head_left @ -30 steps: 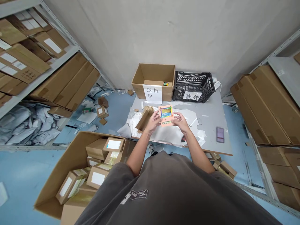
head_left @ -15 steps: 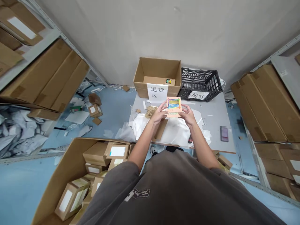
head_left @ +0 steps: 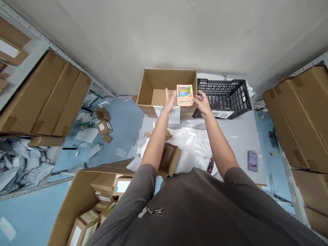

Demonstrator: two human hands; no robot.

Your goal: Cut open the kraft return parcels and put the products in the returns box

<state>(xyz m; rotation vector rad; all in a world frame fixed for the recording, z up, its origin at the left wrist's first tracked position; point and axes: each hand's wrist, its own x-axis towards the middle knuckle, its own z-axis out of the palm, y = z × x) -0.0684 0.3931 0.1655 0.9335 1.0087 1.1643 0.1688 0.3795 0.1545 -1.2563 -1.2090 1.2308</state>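
A small pink box [head_left: 185, 95] with a colourful picture on its face is up over the front right part of the open cardboard box [head_left: 146, 108]. My right hand [head_left: 201, 102] grips its lower right edge between thumb and fingers. Just left of the pink box, my left hand [head_left: 169, 100] is spread and holds nothing, with a small gap to it. A white paper sign [head_left: 175, 116] hangs on the cardboard box's front, partly behind my left hand. Beside that box stands a black plastic crate [head_left: 224, 94] with its own white sign [head_left: 224, 114].
On the table [head_left: 241, 143] lie white wrapping sheets [head_left: 192, 150], an opened small carton [head_left: 170, 157], a red and black tool [head_left: 210, 165] and a blurred purple item [head_left: 252, 161]. A large carton of parcels [head_left: 69, 191] stands at the lower left; shelves flank both sides.
Both hands have moved forward from the wrapping sheets to the cardboard box, with the pink box. My left hand has let go of it. The camera view has shifted too.
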